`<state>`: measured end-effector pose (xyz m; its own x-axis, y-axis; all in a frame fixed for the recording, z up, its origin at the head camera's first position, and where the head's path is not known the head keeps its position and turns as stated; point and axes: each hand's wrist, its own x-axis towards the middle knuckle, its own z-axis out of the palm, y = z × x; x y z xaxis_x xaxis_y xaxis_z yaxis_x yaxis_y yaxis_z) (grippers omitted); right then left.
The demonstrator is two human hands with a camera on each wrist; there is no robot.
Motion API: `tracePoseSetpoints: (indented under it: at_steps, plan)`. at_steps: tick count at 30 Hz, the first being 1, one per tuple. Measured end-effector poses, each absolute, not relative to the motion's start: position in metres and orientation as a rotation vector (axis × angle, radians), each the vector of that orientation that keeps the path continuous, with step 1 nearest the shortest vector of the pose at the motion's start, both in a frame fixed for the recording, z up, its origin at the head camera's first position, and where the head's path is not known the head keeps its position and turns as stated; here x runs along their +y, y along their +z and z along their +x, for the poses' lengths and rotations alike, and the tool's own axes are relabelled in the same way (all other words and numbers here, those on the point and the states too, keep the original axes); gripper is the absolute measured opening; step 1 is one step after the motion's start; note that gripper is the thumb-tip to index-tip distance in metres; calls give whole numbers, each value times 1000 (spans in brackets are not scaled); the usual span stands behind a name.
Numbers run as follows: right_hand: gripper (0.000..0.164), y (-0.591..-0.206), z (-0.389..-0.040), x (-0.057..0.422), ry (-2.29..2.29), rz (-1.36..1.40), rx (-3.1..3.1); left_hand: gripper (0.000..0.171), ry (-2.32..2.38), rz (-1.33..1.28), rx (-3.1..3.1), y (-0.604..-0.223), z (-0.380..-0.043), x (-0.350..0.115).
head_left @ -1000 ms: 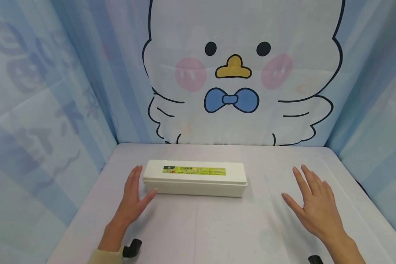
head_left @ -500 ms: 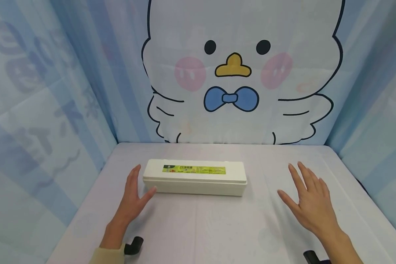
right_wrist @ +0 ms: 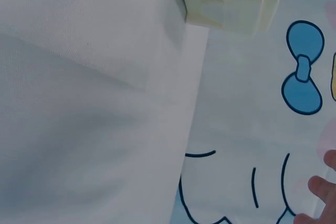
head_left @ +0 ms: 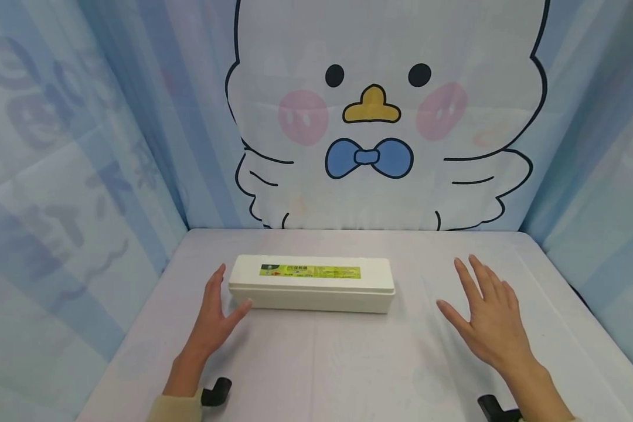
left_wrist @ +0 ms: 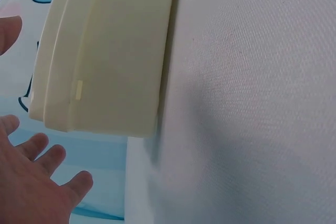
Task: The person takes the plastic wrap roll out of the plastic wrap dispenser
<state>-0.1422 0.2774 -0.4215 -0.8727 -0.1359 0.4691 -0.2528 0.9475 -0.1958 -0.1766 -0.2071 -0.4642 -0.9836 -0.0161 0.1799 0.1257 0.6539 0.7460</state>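
Observation:
A long cream-white lidded box (head_left: pixel 311 301) lies lengthwise across the table, with a yellow-green label (head_left: pixel 310 271) on its lid. In the left wrist view the near side of the box (left_wrist: pixel 121 51) fills the upper part. My left hand (head_left: pixel 211 325) hovers at the box's left end, thumb and fingers spread; whether it touches the box I cannot tell. Well to the right of the box, my right hand (head_left: pixel 493 328) is held above the table with its fingers apart and nothing in it. Some right fingertips (right_wrist: pixel 319 187) show at the edge of the right wrist view.
A white cloth (head_left: pixel 358 369) covers the table. Blue patterned curtains (head_left: pixel 84 176) stand on both sides, and a backdrop with a cartoon bird (head_left: pixel 390 199) closes off the far edge. Black wrist mounts (head_left: pixel 217 391) stick out beside both forearms.
My right hand has drifted left and slightly away from me, toward the box. The left hand stays almost where it was, and the box has not moved.

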Motion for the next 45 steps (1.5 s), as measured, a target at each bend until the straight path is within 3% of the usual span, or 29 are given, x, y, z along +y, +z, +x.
tracePoseSetpoints:
  at_steps: [45]
  plan:
    - [87, -414, -166, 235, 414, 369, -2649, 98, -1329, -65, -2668, -481, -186, -211]
